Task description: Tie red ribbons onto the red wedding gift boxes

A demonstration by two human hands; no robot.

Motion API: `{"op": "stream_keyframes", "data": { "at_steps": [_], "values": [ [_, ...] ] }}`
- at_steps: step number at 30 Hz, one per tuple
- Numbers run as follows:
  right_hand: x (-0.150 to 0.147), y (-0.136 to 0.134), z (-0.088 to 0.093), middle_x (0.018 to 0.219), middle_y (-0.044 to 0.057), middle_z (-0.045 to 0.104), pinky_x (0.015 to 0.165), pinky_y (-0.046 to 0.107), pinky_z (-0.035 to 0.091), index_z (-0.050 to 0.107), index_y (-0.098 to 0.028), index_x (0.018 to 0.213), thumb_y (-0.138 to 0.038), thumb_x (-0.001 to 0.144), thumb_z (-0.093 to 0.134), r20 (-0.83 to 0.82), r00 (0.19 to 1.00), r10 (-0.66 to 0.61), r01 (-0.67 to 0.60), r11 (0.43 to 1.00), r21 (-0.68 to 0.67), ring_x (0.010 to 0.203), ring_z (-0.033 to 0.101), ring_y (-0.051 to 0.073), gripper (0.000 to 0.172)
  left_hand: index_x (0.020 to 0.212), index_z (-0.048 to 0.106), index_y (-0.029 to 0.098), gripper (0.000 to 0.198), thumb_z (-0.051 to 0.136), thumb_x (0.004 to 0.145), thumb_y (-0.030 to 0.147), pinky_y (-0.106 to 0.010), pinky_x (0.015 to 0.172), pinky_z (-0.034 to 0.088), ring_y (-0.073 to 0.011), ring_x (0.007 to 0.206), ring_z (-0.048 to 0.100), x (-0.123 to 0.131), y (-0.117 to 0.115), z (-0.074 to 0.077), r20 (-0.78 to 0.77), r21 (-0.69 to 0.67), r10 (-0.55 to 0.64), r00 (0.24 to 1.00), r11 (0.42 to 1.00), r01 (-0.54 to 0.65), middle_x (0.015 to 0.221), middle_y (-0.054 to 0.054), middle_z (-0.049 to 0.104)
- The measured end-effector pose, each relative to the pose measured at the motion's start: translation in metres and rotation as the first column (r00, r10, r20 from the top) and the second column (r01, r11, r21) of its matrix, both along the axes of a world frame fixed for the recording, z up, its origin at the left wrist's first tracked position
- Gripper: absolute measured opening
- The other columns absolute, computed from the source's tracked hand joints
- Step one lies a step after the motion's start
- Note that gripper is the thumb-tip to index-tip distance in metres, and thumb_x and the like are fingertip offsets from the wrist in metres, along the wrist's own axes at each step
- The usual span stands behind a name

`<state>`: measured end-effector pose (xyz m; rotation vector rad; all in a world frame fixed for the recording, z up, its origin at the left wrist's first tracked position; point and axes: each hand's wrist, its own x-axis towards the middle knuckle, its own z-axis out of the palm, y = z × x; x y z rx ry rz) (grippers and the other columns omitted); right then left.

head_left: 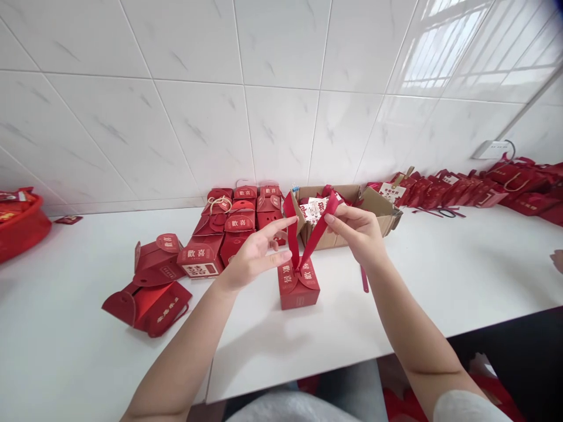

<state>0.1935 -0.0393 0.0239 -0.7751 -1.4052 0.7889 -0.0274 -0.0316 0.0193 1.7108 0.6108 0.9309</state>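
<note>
A small red box (299,292) with pale lettering stands closed on the white table (343,340), in front of me. Two ends of a red ribbon (313,241) rise from its top. My right hand (358,231) pinches one ribbon end between thumb and fingertips, above and right of the box. Beside the other end is my left hand (261,249), thumb and forefinger apart, the fingertips close to the ribbon. Whether they touch it is unclear. Behind the ribbon sits an open cardboard box (332,239) holding printed cards (313,210).
Closed red boxes (201,252) stand in rows at the left, with an open red box (153,305) nearer me. A red basket (26,228) is at the far left. More red boxes (457,190) line the wall. Another person's hand (558,259) shows at the right edge.
</note>
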Motion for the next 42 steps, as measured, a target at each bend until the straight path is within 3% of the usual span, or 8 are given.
{"op": "stream_keyframes", "data": {
  "at_steps": [4, 9, 14, 24, 32, 38, 40, 42],
  "values": [
    [-0.001, 0.000, 0.003, 0.078, 0.000, 0.063, 0.061, 0.023, 0.050, 0.072, -0.022, 0.085, -0.033, 0.079, 0.072, -0.018, 1.000, 0.021, -0.021, 1.000, 0.008, 0.070, 0.058, 0.013, 0.013, 0.133, 0.048, 0.028, 0.055, 0.064, 0.080, 0.032, -0.032, 0.088, 0.042, -0.0248, 0.120, 0.046, 0.004, 0.002, -0.003, 0.061, 0.054, -0.034, 0.998, 0.998, 0.031, 0.143, -0.004, 0.043],
    [0.000, -0.001, 0.006, 0.081, 0.002, 0.064, 0.067, 0.027, 0.053, 0.072, -0.020, 0.086, -0.035, 0.080, 0.071, 0.016, 1.000, 0.010, -0.010, 1.000, 0.012, 0.077, 0.060, 0.016, 0.017, 0.126, 0.056, 0.025, 0.043, 0.060, 0.083, 0.030, -0.033, 0.096, 0.038, -0.0245, 0.124, 0.042, 0.009, 0.003, 0.004, 0.144, 0.153, -0.025, 0.989, 0.988, 0.003, 0.136, -0.005, 0.051],
    [0.000, -0.003, 0.009, 0.078, 0.002, 0.064, 0.066, 0.028, 0.050, 0.070, -0.019, 0.080, -0.034, 0.080, 0.070, 0.049, 0.999, -0.020, 0.017, 0.998, 0.061, 0.074, 0.058, 0.016, 0.015, 0.118, 0.061, 0.022, 0.036, 0.060, 0.083, 0.032, -0.032, 0.100, 0.036, -0.0233, 0.120, 0.047, 0.014, 0.003, 0.015, 0.101, 0.188, -0.001, 0.995, 0.982, -0.018, 0.127, -0.006, 0.057],
    [0.001, -0.008, 0.012, 0.078, 0.003, 0.063, 0.068, 0.031, 0.048, 0.070, -0.019, 0.080, -0.034, 0.082, 0.069, 0.076, 0.996, -0.041, 0.034, 0.994, 0.100, 0.074, 0.056, 0.017, 0.015, 0.116, 0.063, 0.021, 0.034, 0.060, 0.083, 0.030, -0.034, 0.094, 0.040, -0.0238, 0.114, 0.050, 0.020, 0.002, 0.022, 0.077, 0.208, 0.010, 0.997, 0.978, -0.026, 0.122, -0.006, 0.059],
    [0.019, -0.017, 0.017, 0.068, 0.001, 0.056, 0.054, 0.025, 0.041, 0.070, -0.020, 0.076, -0.028, 0.080, 0.071, -0.022, 0.979, -0.201, 0.202, 0.965, 0.168, 0.061, 0.050, 0.013, 0.010, 0.115, 0.062, 0.020, 0.034, 0.061, 0.083, 0.029, -0.033, 0.090, 0.043, -0.0233, 0.111, 0.054, 0.006, 0.009, 0.029, 0.093, 0.224, 0.235, 0.968, 0.942, -0.250, 0.124, -0.007, 0.060],
    [0.035, -0.026, 0.018, 0.065, 0.000, 0.058, 0.051, 0.025, 0.040, 0.072, -0.021, 0.077, -0.025, 0.079, 0.072, -0.057, 0.960, -0.275, 0.281, 0.936, 0.212, 0.058, 0.050, 0.013, 0.005, 0.116, 0.062, 0.021, 0.034, 0.061, 0.083, 0.029, -0.036, 0.094, 0.045, -0.0244, 0.113, 0.054, -0.002, 0.006, 0.035, 0.080, 0.231, 0.293, 0.953, 0.924, -0.303, 0.124, -0.008, 0.060],
    [0.037, -0.027, 0.017, 0.064, 0.000, 0.058, 0.051, 0.024, 0.040, 0.072, -0.021, 0.079, -0.024, 0.080, 0.071, -0.062, 0.952, -0.300, 0.307, 0.930, 0.200, 0.057, 0.051, 0.012, 0.004, 0.116, 0.062, 0.022, 0.035, 0.062, 0.082, 0.029, -0.036, 0.096, 0.044, -0.0241, 0.116, 0.053, -0.002, 0.007, 0.036, 0.087, 0.243, 0.355, 0.931, 0.899, -0.365, 0.126, -0.007, 0.059],
    [0.040, -0.028, 0.015, 0.067, 0.000, 0.060, 0.052, 0.023, 0.041, 0.073, -0.021, 0.083, -0.024, 0.081, 0.071, -0.090, 0.937, -0.337, 0.348, 0.918, 0.188, 0.059, 0.053, 0.012, 0.004, 0.114, 0.062, 0.023, 0.035, 0.064, 0.080, 0.027, -0.036, 0.097, 0.044, -0.0244, 0.120, 0.050, -0.001, 0.008, 0.034, 0.133, 0.274, 0.454, 0.881, 0.838, -0.473, 0.127, -0.006, 0.058]
  ]
}}
